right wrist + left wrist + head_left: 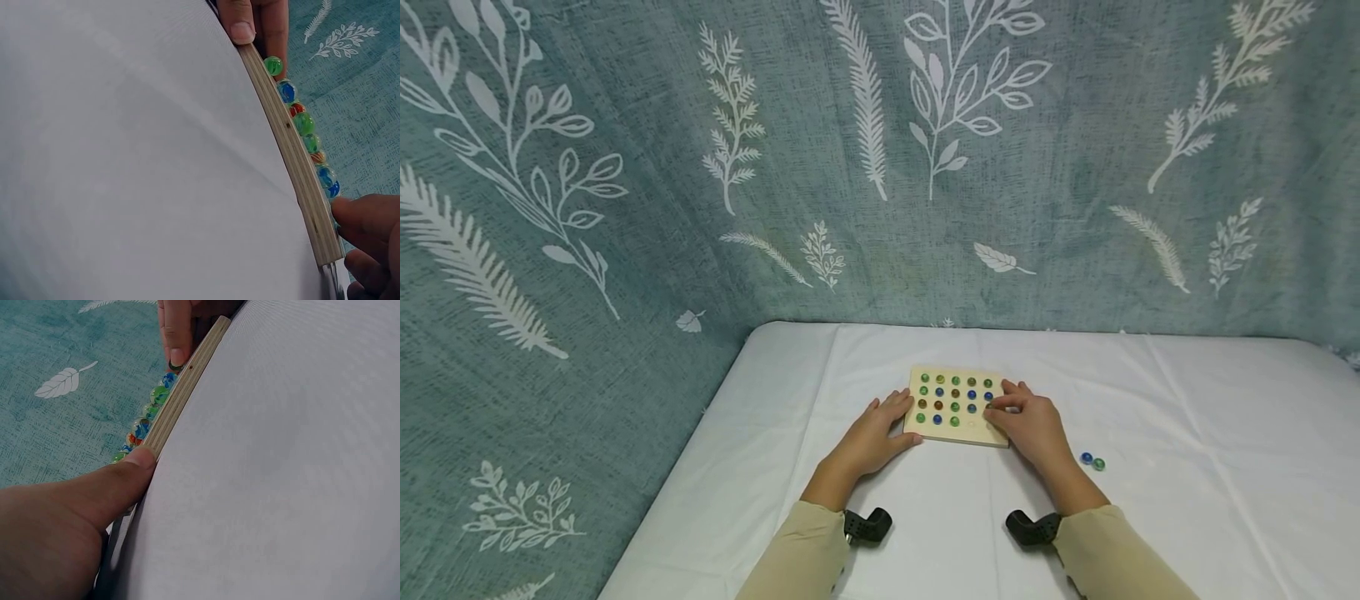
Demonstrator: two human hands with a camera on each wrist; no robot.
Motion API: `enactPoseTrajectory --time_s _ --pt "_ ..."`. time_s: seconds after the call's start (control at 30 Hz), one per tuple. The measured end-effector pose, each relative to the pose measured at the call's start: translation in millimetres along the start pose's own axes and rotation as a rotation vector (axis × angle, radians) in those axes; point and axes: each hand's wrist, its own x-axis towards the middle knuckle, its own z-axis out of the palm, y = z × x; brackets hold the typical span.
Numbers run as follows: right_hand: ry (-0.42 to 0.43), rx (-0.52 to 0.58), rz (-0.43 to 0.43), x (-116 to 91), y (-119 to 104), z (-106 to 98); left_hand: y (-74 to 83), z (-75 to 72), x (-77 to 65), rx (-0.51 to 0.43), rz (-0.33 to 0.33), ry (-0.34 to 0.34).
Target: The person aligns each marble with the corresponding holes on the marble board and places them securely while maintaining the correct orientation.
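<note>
A pale wooden board (951, 433) lies on the white cloth with glass marbles in rows, green, blue and brown ones among them. My left hand (868, 437) rests against its left side, fingers along the edge and thumb pressed to the front edge, as the left wrist view also shows. At the right side, my right hand (1033, 425) pinches a dark marble (175, 365) between thumb and forefinger, low over the board; the fingers partly cover it. One bare hollow (972, 423) shows in the front row. The front right corner is partly behind my right hand.
A blue marble (1087, 457) and a green marble (1099, 464) lie side by side on the cloth, right of my right wrist. Behind the table (1225, 433) hangs a green-blue curtain (1060, 150) with white leaf prints. Each wrist wears a black device (1033, 529).
</note>
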Motion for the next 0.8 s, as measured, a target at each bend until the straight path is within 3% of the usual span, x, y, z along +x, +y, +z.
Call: enactPoseTrajectory --time_s 0.8 --pt "-0.027 -0.011 -0.037 -2.0 1.8 -2.4 -0.9 1.2 0.3 0.002 0.004 0.004"
